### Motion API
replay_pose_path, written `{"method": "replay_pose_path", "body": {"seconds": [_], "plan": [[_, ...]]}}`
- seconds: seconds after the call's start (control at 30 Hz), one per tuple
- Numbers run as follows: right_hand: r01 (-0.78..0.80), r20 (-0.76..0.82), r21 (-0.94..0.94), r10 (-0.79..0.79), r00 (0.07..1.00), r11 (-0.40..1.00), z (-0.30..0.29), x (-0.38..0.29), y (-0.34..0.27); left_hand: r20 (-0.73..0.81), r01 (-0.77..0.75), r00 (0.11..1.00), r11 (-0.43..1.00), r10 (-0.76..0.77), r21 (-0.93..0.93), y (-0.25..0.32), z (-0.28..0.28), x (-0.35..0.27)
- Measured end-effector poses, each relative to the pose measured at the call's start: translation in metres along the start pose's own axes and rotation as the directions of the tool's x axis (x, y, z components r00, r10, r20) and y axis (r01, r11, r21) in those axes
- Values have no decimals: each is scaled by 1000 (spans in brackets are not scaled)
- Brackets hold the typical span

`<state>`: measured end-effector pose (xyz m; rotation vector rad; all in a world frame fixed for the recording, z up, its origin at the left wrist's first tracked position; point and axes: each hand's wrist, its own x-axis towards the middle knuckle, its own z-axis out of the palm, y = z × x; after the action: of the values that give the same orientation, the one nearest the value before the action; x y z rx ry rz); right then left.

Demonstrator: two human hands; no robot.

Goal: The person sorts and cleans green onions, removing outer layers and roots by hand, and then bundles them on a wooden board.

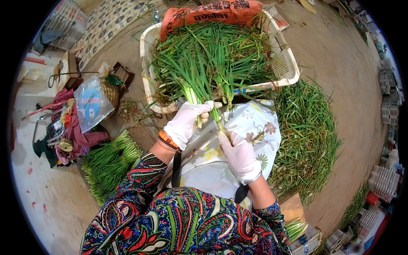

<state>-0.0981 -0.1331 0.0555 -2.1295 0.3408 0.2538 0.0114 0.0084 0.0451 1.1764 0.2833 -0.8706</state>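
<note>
My left hand [188, 122], in a white glove with beaded bracelets at the wrist, grips a bunch of green garlic chives or similar leafy stalks [194, 92] by their pale lower ends. My right hand [237, 153], gloved too, pinches the root end of a stalk [219, 122] that slants down from beside the bunch. A flowered plastic apron [207, 172] covers my lap beneath both hands. Just beyond them stands a white plastic basket [288, 71] heaped with untidy green stalks [223, 47], an orange woven sack [213, 14] over its far edge.
Loose leaves form a large pile [306, 137] on the floor at right. Tied green bundles [111, 162] lie at left, near cloths [86, 134], a plastic bag [94, 103] and a woven basket [110, 91]. Cut stalks [296, 228] rest by a cardboard piece [291, 207] at lower right.
</note>
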Motion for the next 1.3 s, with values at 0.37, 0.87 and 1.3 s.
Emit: {"method": "replay_pose_path", "body": {"seconds": [0.37, 0.87, 1.3], "plan": [[-81, -38, 571, 125, 991, 817, 8, 41, 13, -25, -103, 994, 994, 104, 20, -12, 11, -4], [-84, 128, 787, -29, 991, 612, -50, -10, 13, 79, -9, 996, 936, 39, -353, -1, 10, 5], [-359, -357, -19, 330, 874, 933, -106, -35, 116, -170, -138, 980, 972, 105, -191, 15, 1, 6]]}}
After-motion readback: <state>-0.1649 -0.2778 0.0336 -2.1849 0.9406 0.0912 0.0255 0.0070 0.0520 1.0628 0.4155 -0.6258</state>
